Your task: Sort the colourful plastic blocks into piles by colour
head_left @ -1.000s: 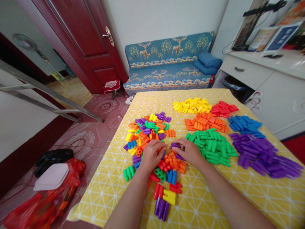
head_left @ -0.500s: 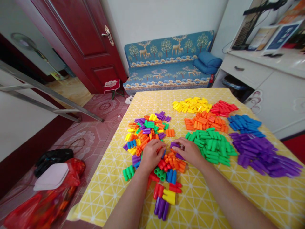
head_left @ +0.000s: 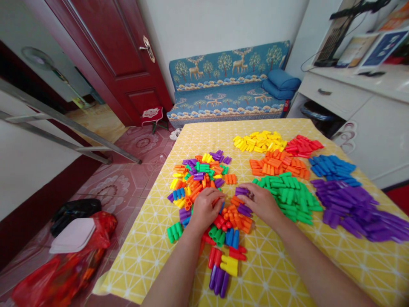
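My right hand (head_left: 262, 204) is closed, with a purple bullet-shaped plastic building block (head_left: 242, 191) between thumb and fingers. Another purple block (head_left: 244, 209) lies just below that thumb. Over the mixed-colour pile (head_left: 194, 186), my left hand (head_left: 206, 208) has its fingers curled and pressed together; whatever they grip is hidden. Nearer me, between the forearms, lie orange blocks (head_left: 237, 218), green blocks (head_left: 217, 236), a yellow block (head_left: 229, 265) and a purple block (head_left: 219, 281). A green block (head_left: 174, 232) rests left of my left wrist.
Sorted piles stand on the right: yellow (head_left: 260, 141), red (head_left: 303, 146), orange (head_left: 278, 163), green (head_left: 289, 197), blue (head_left: 332, 169) and purple (head_left: 358, 211). A yellow patterned cloth (head_left: 137, 264) covers the table. Beyond are a blue sofa (head_left: 223, 100) and a white cabinet (head_left: 367, 115).
My right hand has shifted slightly right and up with the purple block. My left hand stays over the mixed pile. The whole view has moved a little.
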A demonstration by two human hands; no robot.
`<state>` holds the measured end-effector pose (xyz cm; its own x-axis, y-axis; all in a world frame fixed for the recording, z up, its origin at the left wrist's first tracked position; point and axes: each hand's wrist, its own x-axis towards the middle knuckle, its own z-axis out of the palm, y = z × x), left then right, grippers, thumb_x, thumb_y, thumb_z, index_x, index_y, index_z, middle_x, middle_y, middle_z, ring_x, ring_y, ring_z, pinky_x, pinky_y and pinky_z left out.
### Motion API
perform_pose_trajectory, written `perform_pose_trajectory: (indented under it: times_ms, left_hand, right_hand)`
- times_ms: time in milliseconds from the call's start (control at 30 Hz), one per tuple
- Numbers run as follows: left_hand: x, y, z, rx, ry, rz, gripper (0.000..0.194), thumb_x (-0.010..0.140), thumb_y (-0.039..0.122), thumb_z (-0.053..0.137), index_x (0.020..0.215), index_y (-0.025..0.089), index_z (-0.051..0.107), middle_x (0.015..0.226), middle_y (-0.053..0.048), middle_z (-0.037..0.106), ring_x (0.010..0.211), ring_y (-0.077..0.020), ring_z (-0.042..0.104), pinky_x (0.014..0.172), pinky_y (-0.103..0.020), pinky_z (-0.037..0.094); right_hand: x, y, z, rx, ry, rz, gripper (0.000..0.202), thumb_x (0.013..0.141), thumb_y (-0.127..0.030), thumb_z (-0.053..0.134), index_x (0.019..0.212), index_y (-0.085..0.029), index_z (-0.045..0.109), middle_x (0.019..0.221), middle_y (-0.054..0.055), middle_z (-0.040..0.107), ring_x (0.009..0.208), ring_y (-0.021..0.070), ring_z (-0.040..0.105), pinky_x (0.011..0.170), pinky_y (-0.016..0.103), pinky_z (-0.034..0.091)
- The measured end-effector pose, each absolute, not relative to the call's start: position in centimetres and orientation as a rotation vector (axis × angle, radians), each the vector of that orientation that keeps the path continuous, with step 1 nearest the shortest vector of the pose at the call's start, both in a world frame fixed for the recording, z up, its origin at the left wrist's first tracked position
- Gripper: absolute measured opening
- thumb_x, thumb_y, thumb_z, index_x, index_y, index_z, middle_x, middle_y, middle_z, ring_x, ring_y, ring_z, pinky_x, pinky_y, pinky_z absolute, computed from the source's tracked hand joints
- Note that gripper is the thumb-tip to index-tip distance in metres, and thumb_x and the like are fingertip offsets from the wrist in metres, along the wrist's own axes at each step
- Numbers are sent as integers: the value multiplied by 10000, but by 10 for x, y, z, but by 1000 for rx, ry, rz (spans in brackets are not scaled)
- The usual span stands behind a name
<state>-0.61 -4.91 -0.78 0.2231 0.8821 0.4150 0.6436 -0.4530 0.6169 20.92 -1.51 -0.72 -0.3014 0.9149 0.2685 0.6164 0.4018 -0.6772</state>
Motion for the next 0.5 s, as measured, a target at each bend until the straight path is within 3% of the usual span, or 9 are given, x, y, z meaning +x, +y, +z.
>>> perform_pose_trajectory:
  times_ms: [267, 500]
  left_hand:
    - [-6, -49, -8, 2183, 1416, 1082, 166, 879, 190, 562, 975, 210, 696, 961, -65, 680, 924, -189, 624, 815, -325, 517]
    - [-7, -48, -8, 2183, 1419, 1076, 161, 884, 208, 562, 973, 207, 697, 960, -69, 680, 926, -194, 625, 821, -328, 519]
  right_hand:
    - [273, 2, 13, -1460, -1875, 462, 255, 845, -378, 579, 1029, -231, 679, 950, 45, 725, 826, 213, 671, 726, 331, 524]
    - [350, 24, 16, -1670, -1455, 227, 325, 813, -391, 607, 1027, -163, 695, 838, 77, 720, 684, 163, 648, 633, 257, 486]
